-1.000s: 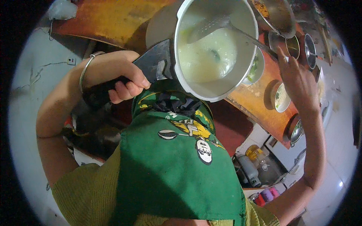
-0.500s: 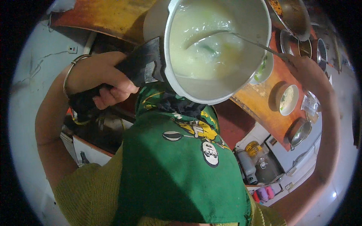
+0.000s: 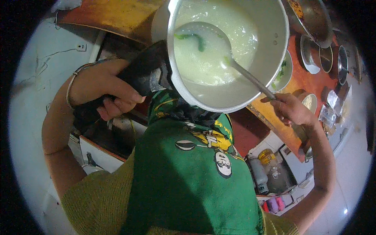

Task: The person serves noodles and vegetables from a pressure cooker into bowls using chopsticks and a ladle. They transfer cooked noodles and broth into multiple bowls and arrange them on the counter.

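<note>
A deep silver cooking pot [image 3: 268, 58] is held up in front of me, tilted so its mouth faces me. My left hand [image 3: 105, 84] is closed around its long black handle [image 3: 143, 64]. Pale, cloudy soup [image 3: 244, 29] lies inside. In my right hand [image 3: 293, 109], closed on the end of its handle, is a metal ladle [image 3: 250, 76] reaching over the pot's rim. The ladle's broad bowl sits in the soup, with a dark green strip of vegetable [image 3: 201, 43] showing at it. My right hand is just outside the rim.
A worn orange-red tabletop [image 3: 270, 117] extends behind the pot. On it stand a white bowl with greens [image 3: 288, 72], a bowl of pale food [image 3: 309, 102], metal bowls [image 3: 342, 64] and a large dark pan [image 3: 311, 19]. Below are bottles [image 3: 258, 176] on a shelf.
My right hand has come nearer and to the left, drawing the ladle's handle down toward me. The ladle's bowl now shows broad side up. The pot has shifted slightly right.
</note>
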